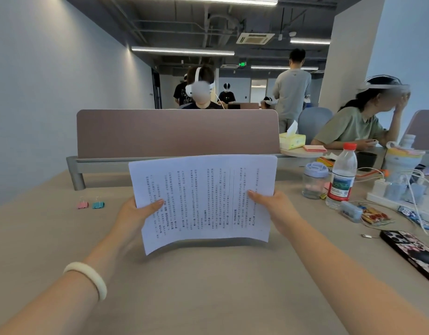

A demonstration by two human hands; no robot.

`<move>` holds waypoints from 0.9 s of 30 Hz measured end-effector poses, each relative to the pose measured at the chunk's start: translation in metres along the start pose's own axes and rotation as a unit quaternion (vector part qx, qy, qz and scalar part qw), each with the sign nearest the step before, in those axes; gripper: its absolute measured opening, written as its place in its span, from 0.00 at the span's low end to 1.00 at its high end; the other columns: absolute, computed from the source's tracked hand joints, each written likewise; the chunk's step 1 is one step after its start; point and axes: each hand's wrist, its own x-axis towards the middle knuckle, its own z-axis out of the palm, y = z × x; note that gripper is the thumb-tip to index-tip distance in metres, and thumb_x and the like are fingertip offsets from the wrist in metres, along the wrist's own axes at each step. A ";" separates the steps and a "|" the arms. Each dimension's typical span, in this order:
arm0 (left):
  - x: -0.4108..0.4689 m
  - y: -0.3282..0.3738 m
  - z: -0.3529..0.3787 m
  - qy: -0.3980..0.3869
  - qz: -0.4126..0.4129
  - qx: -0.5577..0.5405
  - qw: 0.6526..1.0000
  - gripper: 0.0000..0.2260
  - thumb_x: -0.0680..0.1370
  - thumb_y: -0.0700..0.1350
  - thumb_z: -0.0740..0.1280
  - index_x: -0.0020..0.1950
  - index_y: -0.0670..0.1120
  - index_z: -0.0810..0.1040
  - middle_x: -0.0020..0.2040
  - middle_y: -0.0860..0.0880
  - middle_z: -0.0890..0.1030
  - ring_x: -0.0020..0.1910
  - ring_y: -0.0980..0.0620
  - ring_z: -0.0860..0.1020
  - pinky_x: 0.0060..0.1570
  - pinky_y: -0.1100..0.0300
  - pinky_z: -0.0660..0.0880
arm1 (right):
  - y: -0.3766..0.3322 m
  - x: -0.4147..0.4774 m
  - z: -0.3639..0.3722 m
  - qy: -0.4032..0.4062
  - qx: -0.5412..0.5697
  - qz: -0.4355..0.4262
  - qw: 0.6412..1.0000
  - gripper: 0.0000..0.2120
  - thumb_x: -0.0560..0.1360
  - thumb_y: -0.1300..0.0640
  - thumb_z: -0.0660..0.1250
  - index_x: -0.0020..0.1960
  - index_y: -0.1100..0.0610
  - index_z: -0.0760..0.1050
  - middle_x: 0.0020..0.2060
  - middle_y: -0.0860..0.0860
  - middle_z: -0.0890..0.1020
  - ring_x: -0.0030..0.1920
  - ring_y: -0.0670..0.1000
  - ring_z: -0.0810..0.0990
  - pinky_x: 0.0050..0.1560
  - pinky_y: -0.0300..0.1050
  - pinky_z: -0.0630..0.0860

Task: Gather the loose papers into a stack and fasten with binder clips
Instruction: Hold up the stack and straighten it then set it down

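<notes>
**Papers held up in both hands, clips waiting on the table**

We hold the white printed paper sheets (203, 201) upright above the beige wooden table (208, 286), their lower edge lifted off the surface and bowed slightly. Our left hand (136, 213) pinches the left edge, with the thumb across the printed face and the fingers behind. Our right hand (274, 209) pinches the right edge the same way. We cannot tell how many sheets there are.

The small pink binder clip (82, 204) and the small teal binder clip (98, 204) sit just beside each other on the table, to the left of our left hand and apart from the papers. A pale ring bracelet (87, 276) circles our left wrist. To the right stand a clear plastic water bottle with a red cap (341, 177) and a dark patterned phone (411, 255).
</notes>
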 end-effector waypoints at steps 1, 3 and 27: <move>-0.001 -0.003 -0.001 -0.008 -0.007 -0.002 1.000 0.10 0.75 0.40 0.68 0.56 0.47 0.78 0.50 0.51 0.85 0.45 0.52 0.84 0.36 0.62 0.80 | 0.003 -0.002 -0.001 -0.005 -0.006 0.010 1.000 0.17 0.72 0.55 0.72 0.59 0.56 0.77 0.53 0.52 0.84 0.52 0.55 0.83 0.55 0.54 0.79; -0.005 -0.015 0.001 -0.015 -0.028 -0.021 0.999 0.12 0.75 0.41 0.68 0.58 0.45 0.78 0.52 0.50 0.85 0.48 0.50 0.84 0.39 0.59 0.80 | 0.018 -0.009 0.002 -0.016 -0.015 0.036 0.999 0.14 0.72 0.56 0.72 0.57 0.55 0.78 0.54 0.53 0.84 0.53 0.55 0.83 0.56 0.54 0.79; 0.008 0.042 0.037 -0.064 0.009 0.006 0.998 0.08 0.73 0.42 0.71 0.51 0.52 0.81 0.48 0.52 0.86 0.46 0.50 0.85 0.43 0.55 0.82 | -0.176 -0.001 0.061 -0.118 -0.624 -0.198 0.747 0.12 0.71 0.49 0.72 0.41 0.57 0.77 0.34 0.49 0.75 0.35 0.50 0.72 0.35 0.43 0.68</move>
